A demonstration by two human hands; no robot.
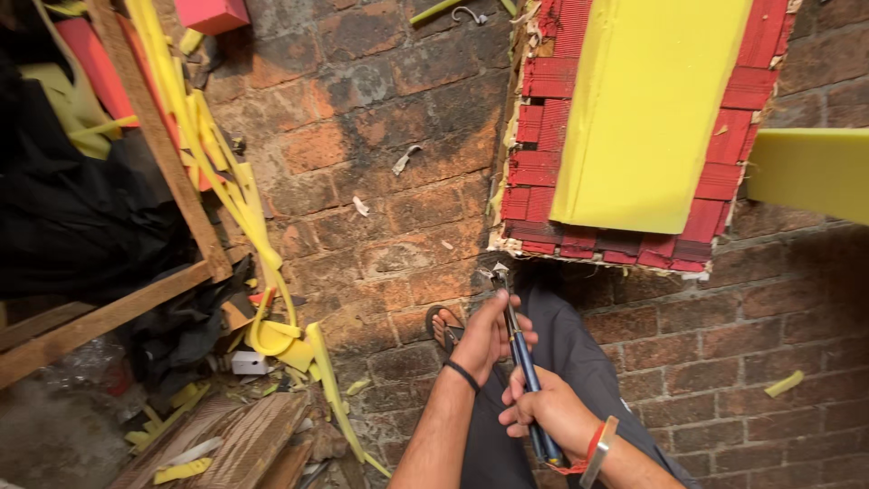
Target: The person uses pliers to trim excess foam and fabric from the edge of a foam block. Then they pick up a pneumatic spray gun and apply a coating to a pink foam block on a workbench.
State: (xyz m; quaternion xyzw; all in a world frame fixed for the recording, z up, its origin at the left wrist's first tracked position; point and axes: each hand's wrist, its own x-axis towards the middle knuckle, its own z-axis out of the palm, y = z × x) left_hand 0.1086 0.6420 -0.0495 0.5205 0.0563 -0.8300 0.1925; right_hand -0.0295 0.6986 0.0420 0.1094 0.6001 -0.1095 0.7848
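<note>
Both my hands grip a long blue-handled plier-like tool (522, 358) that points up toward the bottom left corner of a red woven seat frame (543, 172). My left hand (484, 333), with a black band on its wrist, holds the upper part of the handles. My right hand (552, 412), with a red thread and a metal bangle on the wrist, holds the lower end. The tool's metal jaws (499, 274) sit right at the frayed corner of the frame. A yellow foam slab (647, 109) lies on the red webbing.
The floor is red brick (380, 181). A wooden frame (145, 163) with black cloth and yellow foam strips (226, 199) stands at the left. Another yellow foam piece (810, 172) pokes in at the right. Wood planks (244, 439) and scraps lie at lower left. My sandalled foot (444, 326) is below.
</note>
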